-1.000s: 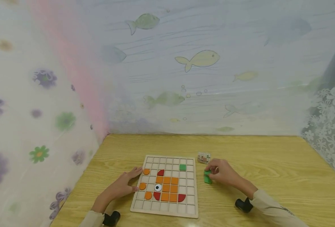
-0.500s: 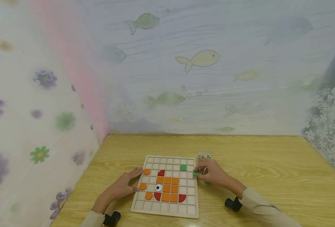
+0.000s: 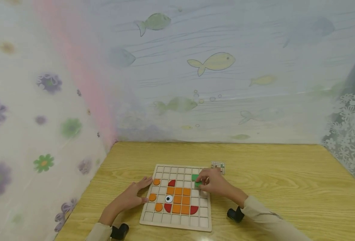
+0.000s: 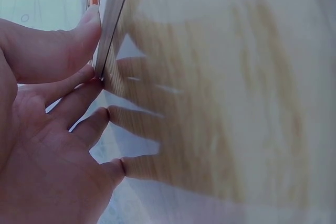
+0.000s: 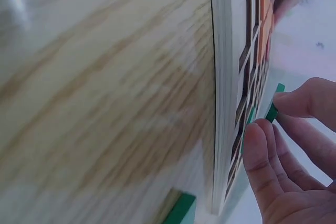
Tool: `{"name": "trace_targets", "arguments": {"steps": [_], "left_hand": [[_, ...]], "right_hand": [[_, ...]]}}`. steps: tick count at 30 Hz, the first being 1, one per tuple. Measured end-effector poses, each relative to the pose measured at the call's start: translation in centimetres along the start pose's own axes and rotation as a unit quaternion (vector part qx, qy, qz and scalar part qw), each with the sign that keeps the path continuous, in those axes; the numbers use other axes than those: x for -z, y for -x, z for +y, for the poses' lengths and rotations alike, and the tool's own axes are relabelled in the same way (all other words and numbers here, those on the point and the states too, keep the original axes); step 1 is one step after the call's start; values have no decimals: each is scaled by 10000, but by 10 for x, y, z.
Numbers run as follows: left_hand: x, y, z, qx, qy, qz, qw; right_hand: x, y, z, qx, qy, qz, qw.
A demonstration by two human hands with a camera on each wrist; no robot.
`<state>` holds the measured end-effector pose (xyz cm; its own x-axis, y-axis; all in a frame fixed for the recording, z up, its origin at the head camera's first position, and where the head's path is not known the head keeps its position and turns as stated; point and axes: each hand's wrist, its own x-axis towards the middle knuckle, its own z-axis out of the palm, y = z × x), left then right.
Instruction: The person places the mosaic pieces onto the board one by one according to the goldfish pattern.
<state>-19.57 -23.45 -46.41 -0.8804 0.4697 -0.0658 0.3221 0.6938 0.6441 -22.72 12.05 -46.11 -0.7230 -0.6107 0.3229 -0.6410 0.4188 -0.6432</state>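
A wooden grid board (image 3: 177,227) lies on the table, with a fish shape of orange squares, red quarter-round pieces and an eye piece (image 3: 169,198) set in it. My left hand (image 3: 130,199) rests at its left edge, fingers spread; in the left wrist view the thumb and fingertips meet the board's side (image 4: 113,19). Between thumb and fingers my right hand (image 3: 216,184) pinches a green tile (image 5: 274,104). That tile is held over the upper right cells, just below a green square (image 3: 194,177) lying in the grid. My right fingers partly hide it.
A small picture card (image 3: 218,164) lies behind the right hand. Another green tile (image 5: 179,209) is on the table right of the board. Three orange discs (image 3: 152,197) sit in the left cells. A curtain with fish prints (image 3: 213,62) hangs behind the table.
My right hand has picked up one green tile from the table and carried it left, over the board. The left hand stays at the board's edge.
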Motion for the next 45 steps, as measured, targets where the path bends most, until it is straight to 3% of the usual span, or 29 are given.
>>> {"name": "trace_targets", "arguments": {"steps": [7,16,23,36,45], "left_hand": [[0,1,-2,-3,17,1,10000],[-1,0,-2,-32,-78,34,10000],[-1,0,-2,-20,-61,52,10000],[-1,1,0,-39,-90,33,9999],[-1,0,-1,-50,-42,-4,10000]], "right_hand": [[-10,-6,5,35,-240,-86,9997],[-14,-10,0,-233,-26,-189,9995],[-13,-10,-2,-83,170,-200,9996],[-6,-3,-4,-167,138,-396,9990],[9,11,-1,-252,595,-381,9972]]}}
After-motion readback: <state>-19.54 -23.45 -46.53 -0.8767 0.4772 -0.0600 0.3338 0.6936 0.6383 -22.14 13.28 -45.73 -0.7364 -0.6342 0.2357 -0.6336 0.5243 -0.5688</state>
